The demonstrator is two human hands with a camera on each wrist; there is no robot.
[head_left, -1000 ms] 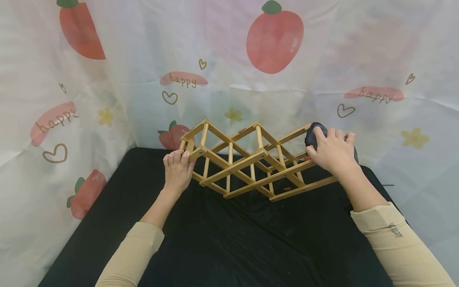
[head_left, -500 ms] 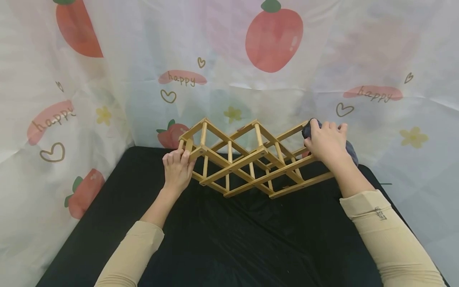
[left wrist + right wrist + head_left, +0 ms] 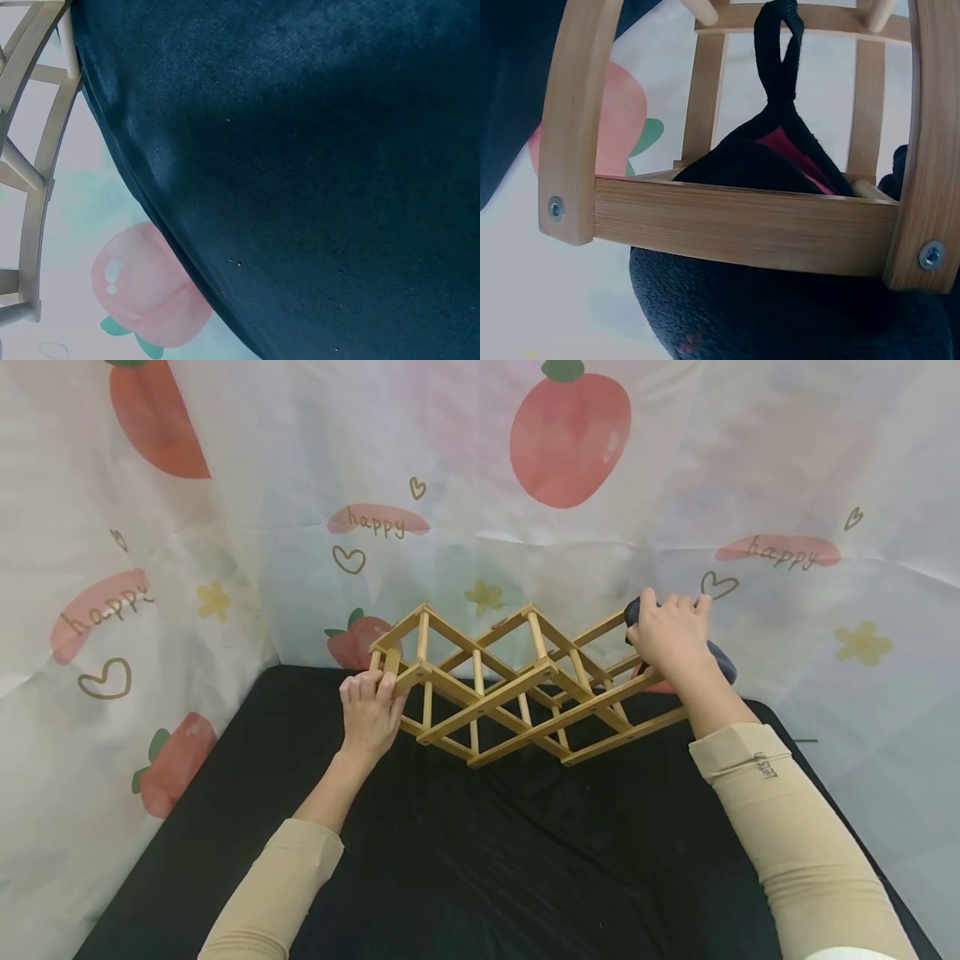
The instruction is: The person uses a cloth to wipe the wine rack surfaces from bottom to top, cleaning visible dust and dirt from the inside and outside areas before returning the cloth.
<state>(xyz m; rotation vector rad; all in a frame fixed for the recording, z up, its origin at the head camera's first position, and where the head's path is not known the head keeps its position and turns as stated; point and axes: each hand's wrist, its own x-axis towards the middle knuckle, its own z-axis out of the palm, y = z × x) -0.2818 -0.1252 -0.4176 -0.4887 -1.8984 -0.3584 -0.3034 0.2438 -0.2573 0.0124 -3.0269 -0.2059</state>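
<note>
A wooden folding lattice rack [image 3: 487, 703] with round dowels stretches between my two hands in the head view. My left hand [image 3: 369, 710] grips its left end. At the right end, my right hand [image 3: 671, 631] holds a dark navy fuzzy item [image 3: 722, 663], fingers curled over its top. Its full shape is hidden by the hand. In the right wrist view the fuzzy body [image 3: 727, 300] lies below a flat crossbar [image 3: 742, 225], while a black loop [image 3: 763, 45] and pink lining [image 3: 789, 154] show beyond that bar, inside the rack's frame. Neither hand appears in the wrist views.
Black cloth [image 3: 480, 860] covers the table under and in front of the rack. Close behind hangs a pale curtain [image 3: 465, 435] printed with fruit and hearts; it also runs along both sides.
My right hand has moved left and slightly up with the dark fuzzy item, toward the rack's right end. The left hand keeps its hold; the rack's right end has risen a little.
</note>
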